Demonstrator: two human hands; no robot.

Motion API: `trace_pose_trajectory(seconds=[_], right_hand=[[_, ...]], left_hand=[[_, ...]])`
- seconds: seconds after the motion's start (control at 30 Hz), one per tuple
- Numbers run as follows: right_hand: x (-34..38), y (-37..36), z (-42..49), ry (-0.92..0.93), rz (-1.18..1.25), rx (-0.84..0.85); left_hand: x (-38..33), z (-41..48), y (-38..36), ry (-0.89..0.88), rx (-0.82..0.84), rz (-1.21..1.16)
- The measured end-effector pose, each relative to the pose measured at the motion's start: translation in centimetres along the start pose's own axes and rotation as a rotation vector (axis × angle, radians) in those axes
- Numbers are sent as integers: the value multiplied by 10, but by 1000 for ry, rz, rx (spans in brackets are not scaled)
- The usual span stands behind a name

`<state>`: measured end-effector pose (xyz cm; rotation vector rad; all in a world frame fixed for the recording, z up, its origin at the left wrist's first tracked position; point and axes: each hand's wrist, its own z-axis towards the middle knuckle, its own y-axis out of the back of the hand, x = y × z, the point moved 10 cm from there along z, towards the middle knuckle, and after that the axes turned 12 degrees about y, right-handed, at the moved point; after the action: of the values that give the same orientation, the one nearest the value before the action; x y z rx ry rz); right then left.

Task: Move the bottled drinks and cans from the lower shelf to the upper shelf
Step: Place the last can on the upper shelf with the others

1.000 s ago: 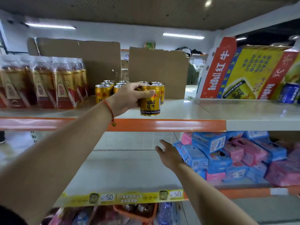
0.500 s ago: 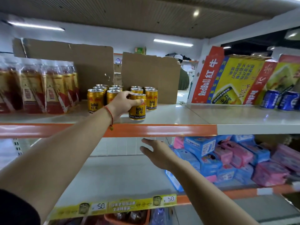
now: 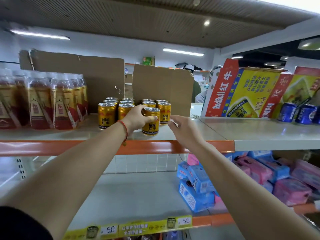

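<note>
My left hand (image 3: pixel 138 118) grips a gold Red Bull can (image 3: pixel 151 122) that stands upright near the front edge of the upper shelf (image 3: pixel 190 134). Several more gold cans (image 3: pixel 107 115) stand in rows just behind and to the left of it. My right hand (image 3: pixel 185 130) hovers at the shelf's front edge just right of the held can, fingers apart and empty. Shrink-wrapped bottled drinks (image 3: pixel 62 103) with red and gold labels fill the shelf's left end. The lower shelf (image 3: pixel 135 193) in front of me is bare in its middle.
Cardboard sheets (image 3: pixel 162 87) stand behind the cans. A tilted Red Bull carton (image 3: pixel 242 92) and blue cans (image 3: pixel 287 112) sit on the upper shelf at right. Blue and pink packets (image 3: pixel 256 177) are piled on the lower shelf's right side. Price tags (image 3: pixel 135 228) line its front edge.
My right hand has risen from the lower shelf to the upper shelf's edge beside the can. My left hand set the can down on the upper shelf and still grips it.
</note>
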<state>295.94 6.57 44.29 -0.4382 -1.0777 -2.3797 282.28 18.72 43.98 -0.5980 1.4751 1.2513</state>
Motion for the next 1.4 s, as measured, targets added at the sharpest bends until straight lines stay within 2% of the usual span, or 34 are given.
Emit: trace_pose_trajectory(seconds=[0.13, 0.27, 0.4, 0.6, 1.03, 1.4], right_hand=[[-18, -7, 9, -113, -58, 108], [-30, -18, 19, -154, -93, 148], [-30, -22, 32, -157, -112, 148], [-31, -33, 40, -145, -129, 187], [-44, -41, 37, -182, -150, 210], [-41, -40, 37, -138, -187, 170]], left_hand=[[-9, 6, 4, -19, -78, 195], [-9, 17, 1, -10, -83, 238], [-14, 25, 0, -17, -89, 302], [-22, 27, 1, 36, -174, 532], [-22, 30, 2, 64, -156, 560], [-16, 38, 1, 59, -181, 560]])
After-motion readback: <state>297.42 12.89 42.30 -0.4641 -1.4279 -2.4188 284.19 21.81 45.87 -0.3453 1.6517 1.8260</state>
